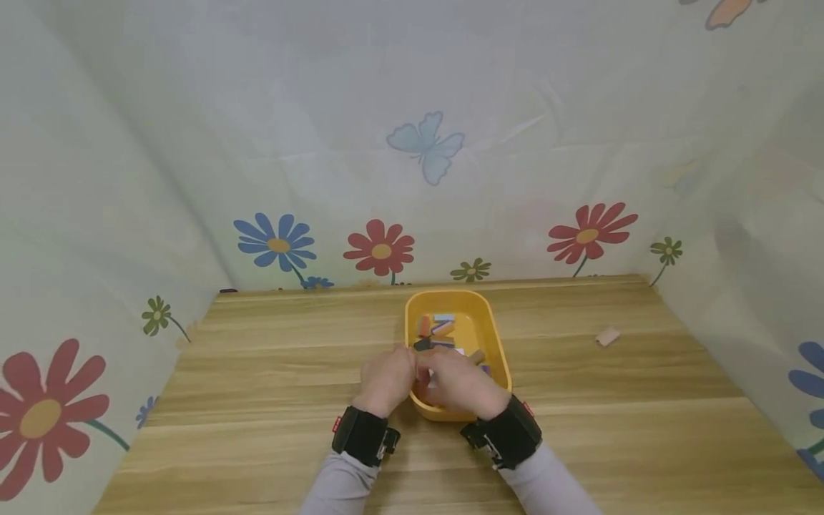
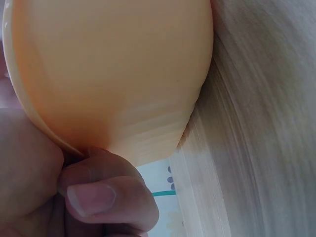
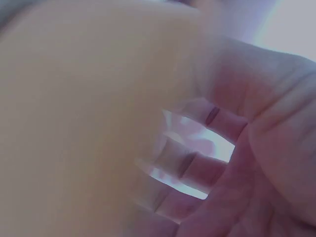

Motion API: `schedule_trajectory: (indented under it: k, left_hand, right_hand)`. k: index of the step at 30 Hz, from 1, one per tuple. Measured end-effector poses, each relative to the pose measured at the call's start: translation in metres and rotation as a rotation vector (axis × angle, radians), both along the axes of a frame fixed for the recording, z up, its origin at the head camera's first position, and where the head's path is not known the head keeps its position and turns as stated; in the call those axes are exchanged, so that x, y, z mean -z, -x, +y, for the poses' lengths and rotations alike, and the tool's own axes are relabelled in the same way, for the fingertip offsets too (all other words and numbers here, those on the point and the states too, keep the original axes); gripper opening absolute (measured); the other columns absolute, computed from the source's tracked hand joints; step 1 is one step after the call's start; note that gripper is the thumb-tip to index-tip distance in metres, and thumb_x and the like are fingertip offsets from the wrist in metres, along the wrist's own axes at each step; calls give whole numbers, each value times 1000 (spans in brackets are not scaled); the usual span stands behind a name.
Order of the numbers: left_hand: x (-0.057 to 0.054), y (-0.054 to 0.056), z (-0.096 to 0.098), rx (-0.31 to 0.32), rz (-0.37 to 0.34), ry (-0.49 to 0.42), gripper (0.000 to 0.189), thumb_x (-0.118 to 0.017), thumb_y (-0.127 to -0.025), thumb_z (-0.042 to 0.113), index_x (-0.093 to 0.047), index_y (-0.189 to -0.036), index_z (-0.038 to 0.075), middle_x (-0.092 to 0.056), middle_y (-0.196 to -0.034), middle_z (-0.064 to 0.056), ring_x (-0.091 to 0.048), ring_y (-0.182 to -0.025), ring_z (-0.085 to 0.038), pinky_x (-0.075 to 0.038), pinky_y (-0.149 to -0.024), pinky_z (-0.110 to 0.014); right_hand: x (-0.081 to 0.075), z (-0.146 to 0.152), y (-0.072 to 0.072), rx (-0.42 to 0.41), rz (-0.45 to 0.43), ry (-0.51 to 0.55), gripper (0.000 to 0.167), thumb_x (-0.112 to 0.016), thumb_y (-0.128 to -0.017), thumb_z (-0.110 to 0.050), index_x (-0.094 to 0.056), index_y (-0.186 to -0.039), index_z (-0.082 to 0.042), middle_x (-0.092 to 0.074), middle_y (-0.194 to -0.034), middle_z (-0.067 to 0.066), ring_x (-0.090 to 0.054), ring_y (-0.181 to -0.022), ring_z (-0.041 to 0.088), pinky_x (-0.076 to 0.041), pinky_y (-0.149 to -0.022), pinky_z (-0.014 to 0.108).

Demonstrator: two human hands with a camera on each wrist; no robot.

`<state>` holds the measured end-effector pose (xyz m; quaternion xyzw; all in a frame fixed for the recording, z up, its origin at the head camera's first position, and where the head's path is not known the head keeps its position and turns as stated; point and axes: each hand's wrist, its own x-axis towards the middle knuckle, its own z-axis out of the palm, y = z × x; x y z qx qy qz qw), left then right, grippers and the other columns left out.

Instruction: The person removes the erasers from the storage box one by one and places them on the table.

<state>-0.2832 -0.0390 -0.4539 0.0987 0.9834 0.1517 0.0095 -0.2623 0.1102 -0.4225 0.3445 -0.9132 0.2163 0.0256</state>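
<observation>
A yellow bin (image 1: 491,336) stands on the table, with several small coloured blocks (image 1: 443,328) in it. My left hand (image 1: 386,379) is at the bin's left rim, close against my right hand. In the left wrist view its fingers (image 2: 94,197) are curled beside the bin's outer wall (image 2: 118,74); whether they grip anything is hidden. Over the near part of the bin reaches my right hand (image 1: 460,383), fingers pointing down and inward. In the right wrist view its bent fingers (image 3: 197,170) pass behind a blurred yellowish surface, so their tips are hidden.
One small pale pinkish block (image 1: 607,336) lies on the wooden table (image 1: 277,357) to the right of the bin. A white curtain (image 1: 309,129) with printed flowers and a butterfly surrounds the table at the back and sides.
</observation>
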Motion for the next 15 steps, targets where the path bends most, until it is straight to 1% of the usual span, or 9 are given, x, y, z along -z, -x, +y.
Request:
schedule_trajectory:
  k: [2,5,7,10,12,13,15]
  left_hand:
    - [0,1,1,-13,6,-6,34,-41,-104,24,-59,-78,12,-58,-71,-4,-58,-65,-24,-46,-55,-43]
    - [-1,1,1,-39,-1,-26,33,-39,-104,26,-60,-84,10,-62,-75,-8,-61,-69,-27,-47,-58,-45]
    - [-2,2,1,-59,-2,-35,36,-37,-105,28,-61,-86,9,-64,-79,-10,-63,-73,-29,-48,-60,-46]
    - [-3,1,1,-65,-12,-34,35,-37,-105,27,-61,-88,8,-63,-79,-10,-62,-72,-28,-48,-61,-46]
    - [-4,0,1,-62,-12,-24,35,-37,-105,27,-61,-87,9,-62,-77,-8,-60,-69,-26,-48,-60,-45]
    - [-4,-1,1,-58,-14,-18,35,-37,-105,26,-61,-87,9,-61,-75,-8,-59,-68,-25,-47,-58,-44]
    - [-4,-2,2,-23,-24,13,29,-43,-104,24,-62,-87,10,-58,-74,-5,-56,-63,-23,-45,-54,-40]
  right_hand:
    - [-13,9,-2,28,-9,19,14,-72,-76,-2,-61,-78,-10,-55,-78,1,-49,-74,17,-41,-65,30]
    - [-32,25,-3,105,-48,26,19,-71,-72,1,-59,-81,-10,-48,-80,1,-46,-71,17,-39,-62,30]
    - [-40,38,-4,139,-90,38,19,-72,-76,0,-59,-84,-11,-48,-83,2,-46,-72,17,-41,-61,30]
    - [-45,58,-1,192,-138,36,19,-74,-82,-5,-58,-87,-13,-48,-86,3,-47,-75,19,-42,-63,32]
    - [-46,74,1,217,-154,44,18,-74,-83,-6,-58,-88,-13,-51,-87,3,-48,-78,20,-43,-65,33]
    - [-45,82,3,233,-159,49,18,-74,-84,-7,-58,-88,-12,-52,-87,3,-48,-78,21,-43,-65,34]
    - [-43,99,6,251,-180,67,16,-72,-84,-5,-58,-88,-11,-53,-86,3,-49,-76,21,-43,-63,34]
